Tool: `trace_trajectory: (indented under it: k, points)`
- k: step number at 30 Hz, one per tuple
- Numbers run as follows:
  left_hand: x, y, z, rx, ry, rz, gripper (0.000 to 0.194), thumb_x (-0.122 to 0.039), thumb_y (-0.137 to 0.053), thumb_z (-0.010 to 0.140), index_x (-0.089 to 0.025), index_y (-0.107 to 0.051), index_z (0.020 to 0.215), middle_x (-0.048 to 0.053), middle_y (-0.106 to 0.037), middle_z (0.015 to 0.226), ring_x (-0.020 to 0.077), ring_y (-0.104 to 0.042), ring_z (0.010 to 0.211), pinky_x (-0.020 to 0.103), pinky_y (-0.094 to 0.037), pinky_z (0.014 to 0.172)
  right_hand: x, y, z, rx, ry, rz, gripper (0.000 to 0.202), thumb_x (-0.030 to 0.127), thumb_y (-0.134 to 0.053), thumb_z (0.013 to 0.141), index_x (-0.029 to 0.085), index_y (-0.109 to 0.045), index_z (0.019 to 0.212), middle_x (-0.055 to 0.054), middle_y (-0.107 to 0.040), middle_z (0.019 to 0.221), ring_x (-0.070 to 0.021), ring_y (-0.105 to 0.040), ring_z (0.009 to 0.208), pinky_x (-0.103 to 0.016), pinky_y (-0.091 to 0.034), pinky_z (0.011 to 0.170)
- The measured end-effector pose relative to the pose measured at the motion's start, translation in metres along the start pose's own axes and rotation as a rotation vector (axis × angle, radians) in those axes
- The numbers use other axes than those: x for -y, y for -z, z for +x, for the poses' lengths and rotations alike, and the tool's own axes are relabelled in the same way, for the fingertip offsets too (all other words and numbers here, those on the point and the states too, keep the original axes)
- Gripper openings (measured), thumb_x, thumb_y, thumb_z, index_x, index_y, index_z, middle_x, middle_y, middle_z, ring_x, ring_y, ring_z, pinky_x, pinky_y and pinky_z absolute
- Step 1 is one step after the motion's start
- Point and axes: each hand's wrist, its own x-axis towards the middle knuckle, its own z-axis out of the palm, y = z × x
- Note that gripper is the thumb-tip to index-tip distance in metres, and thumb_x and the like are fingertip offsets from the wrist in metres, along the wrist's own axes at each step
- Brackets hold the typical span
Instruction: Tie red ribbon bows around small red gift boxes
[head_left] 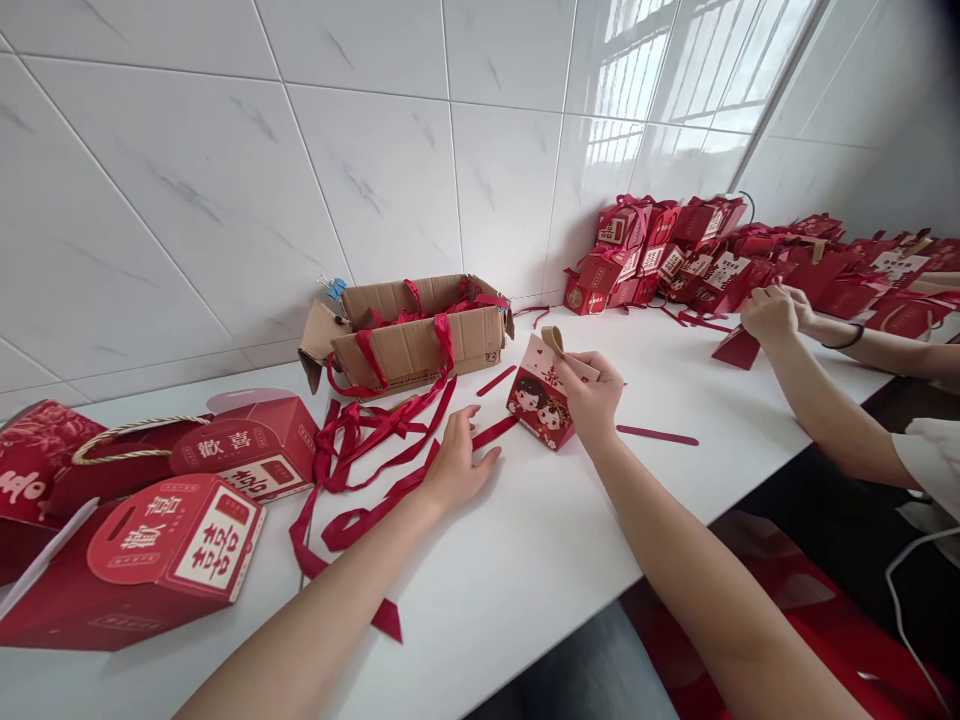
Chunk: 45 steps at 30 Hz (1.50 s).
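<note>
My right hand pinches the top of a small red and white gift box printed with two cartoon figures, just above the white table. A gold-coloured loop stands up at the box's top. My left hand is left of the box with its fingers apart, holding nothing, close to a red ribbon that runs toward the box's lower edge. More red ribbons lie tangled left of that hand.
An open cardboard carton of ribbons stands by the wall. Larger red boxes sit at left. Stacked small boxes fill the back right. Another person's hands hold a red box at right. A flat strip lies nearby.
</note>
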Motion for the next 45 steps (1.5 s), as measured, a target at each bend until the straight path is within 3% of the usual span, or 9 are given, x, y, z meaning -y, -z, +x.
trace_trajectory:
  k: [7, 11, 16, 21, 24, 30, 36, 40, 45]
  points:
    - [0.003, 0.0, -0.003, 0.068, -0.062, 0.072, 0.061, -0.03, -0.057, 0.081, -0.027, -0.024, 0.133, 0.012, -0.035, 0.133, 0.026, -0.047, 0.118, 0.048, -0.043, 0.099, -0.032, 0.011, 0.037, -0.266, 0.112, -0.059, 0.033, 0.043, -0.054, 0.08, 0.016, -0.06, 0.098, -0.008, -0.063, 0.095, -0.0201, -0.06, 0.09, -0.034, -0.049, 0.078]
    - [0.0, 0.001, -0.003, 0.074, -0.053, 0.113, 0.062, -0.029, -0.057, 0.08, -0.025, -0.024, 0.133, 0.012, -0.034, 0.134, 0.0274, -0.045, 0.121, 0.049, -0.042, 0.099, -0.061, 0.01, 0.037, -0.132, -0.159, -0.372, 0.054, 0.042, -0.059, 0.074, 0.02, -0.049, 0.123, -0.013, -0.053, 0.123, -0.0284, -0.047, 0.117, -0.044, -0.039, 0.096]
    - [-0.004, 0.003, -0.002, 0.092, -0.081, 0.187, 0.046, -0.027, -0.054, 0.082, -0.021, -0.037, 0.124, 0.011, -0.045, 0.126, 0.0276, -0.045, 0.119, 0.048, -0.04, 0.101, -0.076, 0.009, 0.029, -0.139, -0.309, -0.511, 0.074, 0.036, -0.078, 0.05, 0.018, -0.049, 0.116, -0.021, -0.044, 0.127, -0.0376, -0.041, 0.117, -0.051, -0.035, 0.095]
    - [-0.004, 0.002, -0.001, 0.141, -0.118, 0.267, 0.021, -0.027, -0.05, 0.083, -0.019, -0.053, 0.103, 0.009, -0.055, 0.112, 0.0279, -0.047, 0.111, 0.049, -0.041, 0.098, -0.078, 0.015, 0.028, -0.009, -0.259, -0.502, 0.037, 0.038, -0.059, 0.074, 0.018, -0.051, 0.104, -0.008, -0.061, 0.089, -0.0225, -0.058, 0.079, -0.037, -0.047, 0.072]
    - [-0.004, 0.002, -0.001, 0.146, -0.114, 0.292, 0.021, -0.027, -0.05, 0.084, -0.019, -0.055, 0.103, 0.009, -0.055, 0.113, 0.0275, -0.047, 0.111, 0.048, -0.041, 0.097, -0.083, 0.013, 0.028, 0.098, -0.231, -0.529, 0.023, 0.036, -0.054, 0.079, 0.018, -0.057, 0.093, -0.008, -0.064, 0.091, -0.0206, -0.06, 0.084, -0.033, -0.047, 0.076]
    - [-0.003, 0.0, 0.0, 0.135, -0.111, 0.3, 0.03, -0.027, -0.05, 0.084, -0.016, -0.054, 0.112, 0.011, -0.056, 0.118, 0.0277, -0.046, 0.115, 0.049, -0.04, 0.1, -0.09, 0.008, 0.028, 0.319, -0.21, -0.673, 0.035, 0.03, -0.049, 0.082, 0.018, -0.058, 0.114, -0.009, -0.062, 0.12, -0.0213, -0.057, 0.109, -0.032, -0.044, 0.091]
    - [-0.003, 0.003, 0.0, 0.114, -0.181, 0.265, 0.023, -0.021, -0.05, 0.083, -0.018, -0.06, 0.103, 0.007, -0.063, 0.107, 0.0237, -0.054, 0.106, 0.044, -0.045, 0.092, -0.091, -0.006, 0.034, 0.403, -0.249, -0.9, 0.061, 0.036, -0.046, 0.087, 0.008, -0.036, 0.141, -0.016, -0.034, 0.148, -0.0296, -0.026, 0.139, -0.045, -0.017, 0.113]
    - [-0.013, 0.007, -0.003, 0.252, -0.327, 0.255, 0.022, -0.017, -0.047, 0.085, -0.02, -0.063, 0.1, 0.005, -0.067, 0.103, 0.0207, -0.058, 0.102, 0.04, -0.044, 0.09, -0.092, -0.014, 0.033, 0.383, -0.31, -1.022, 0.073, 0.046, -0.036, 0.092, 0.003, -0.018, 0.147, -0.022, -0.009, 0.155, -0.0381, -0.007, 0.143, -0.049, -0.009, 0.113]
    - [-0.053, -0.017, -0.033, 0.504, -0.638, 0.239, 0.022, -0.019, -0.049, 0.084, -0.019, -0.063, 0.101, 0.004, -0.069, 0.102, 0.0184, -0.06, 0.097, 0.035, -0.041, 0.085, -0.092, -0.012, 0.031, 0.459, -0.295, -1.084, 0.07, 0.051, -0.032, 0.092, 0.01, -0.024, 0.147, -0.016, -0.018, 0.155, -0.037, -0.005, 0.143, -0.049, -0.007, 0.113]
